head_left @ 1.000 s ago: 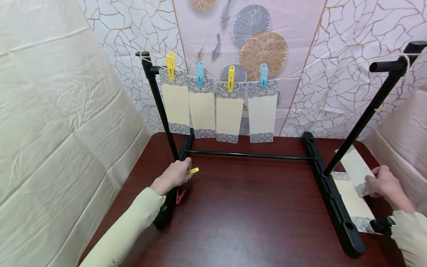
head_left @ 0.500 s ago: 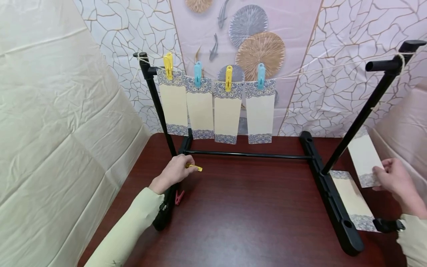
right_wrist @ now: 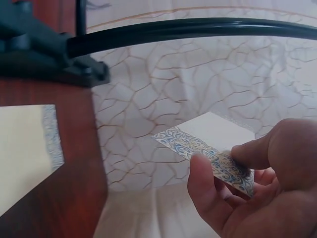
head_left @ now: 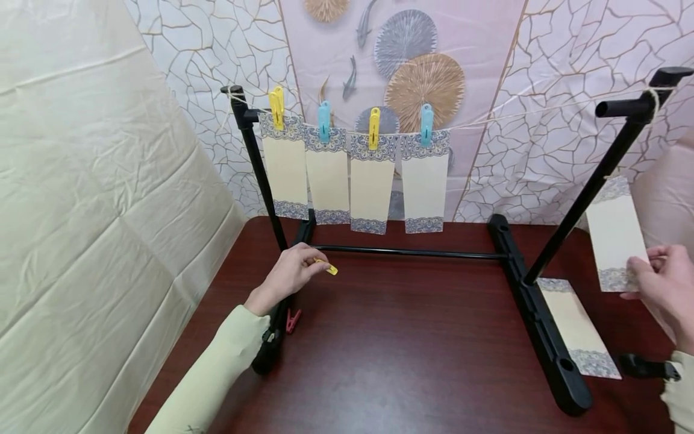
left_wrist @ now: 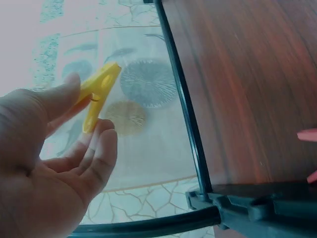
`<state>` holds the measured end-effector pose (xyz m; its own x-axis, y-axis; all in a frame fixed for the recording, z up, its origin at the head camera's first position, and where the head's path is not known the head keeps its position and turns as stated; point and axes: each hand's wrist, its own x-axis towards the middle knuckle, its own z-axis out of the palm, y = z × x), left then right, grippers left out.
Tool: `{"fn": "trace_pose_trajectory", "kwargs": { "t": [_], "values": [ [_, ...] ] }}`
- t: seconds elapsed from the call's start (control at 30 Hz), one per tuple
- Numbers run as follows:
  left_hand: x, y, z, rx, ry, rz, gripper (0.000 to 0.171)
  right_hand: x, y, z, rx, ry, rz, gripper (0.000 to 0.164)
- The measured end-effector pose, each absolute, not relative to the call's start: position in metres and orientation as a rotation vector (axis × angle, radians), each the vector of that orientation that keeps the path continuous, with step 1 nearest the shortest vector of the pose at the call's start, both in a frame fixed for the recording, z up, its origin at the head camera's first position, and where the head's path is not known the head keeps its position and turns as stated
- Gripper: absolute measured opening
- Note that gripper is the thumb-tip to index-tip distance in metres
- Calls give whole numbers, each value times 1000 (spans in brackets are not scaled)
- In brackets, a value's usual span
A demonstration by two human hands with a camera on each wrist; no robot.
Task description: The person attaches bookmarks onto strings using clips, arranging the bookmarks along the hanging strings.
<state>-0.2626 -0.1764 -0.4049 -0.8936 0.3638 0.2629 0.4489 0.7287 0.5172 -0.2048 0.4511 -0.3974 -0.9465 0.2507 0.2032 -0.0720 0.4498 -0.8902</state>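
Note:
My left hand (head_left: 287, 274) pinches a yellow clothespin (left_wrist: 99, 91) between thumb and fingers, above the table beside the rack's left foot. At the far right, my right hand (head_left: 667, 286) pinches the lower patterned edge of a paper card (head_left: 618, 232) and holds it raised, outside the rack's right post. A second card (head_left: 577, 328), cream with blue patterned ends, lies on the table below it. Several similar cards hang from a string, among them a white one (head_left: 425, 187) under a blue clothespin (head_left: 426, 125) and a cream one (head_left: 372, 193) under a yellow clothespin (head_left: 374, 128).
A black rack has a right post (head_left: 588, 181), a low crossbar (head_left: 406, 252) and a long right foot (head_left: 542, 325). The string (head_left: 542, 113) spans between its posts. A red clothespin (head_left: 293, 320) lies by the left foot on the dark red table (head_left: 412, 355).
My right hand has lifted the card off the lying one and carried it right and up, so it hangs more upright. My left hand has shifted slightly right with the yellow clothespin.

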Motion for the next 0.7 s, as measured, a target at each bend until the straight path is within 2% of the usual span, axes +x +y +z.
{"fn": "trace_pose_trajectory", "kwargs": {
  "t": [0.1, 0.3, 0.43, 0.5, 0.6, 0.7],
  "values": [
    [-262, -173, -401, -693, -2752, -933, 13, -212, 466, -408, -114, -2223, 1687, 20],
    [-259, -167, -393, -739, -2691, -1004, 17, -266, 566, -483, -61, -1939, 1880, 24],
    [-256, -164, -387, -759, -2643, -1029, 20, -288, 610, -509, -13, -1821, 1945, 29],
    [-255, -162, -385, -762, -2629, -1026, 19, -290, 617, -509, 5, -1853, 1897, 27],
    [-254, -159, -380, -772, -2612, -1020, 17, -287, 615, -499, 95, -1960, 1805, 11],
    [-253, -155, -373, -781, -2578, -1010, 14, -278, 600, -483, 327, -1898, 1856, 20]
  ]
}}
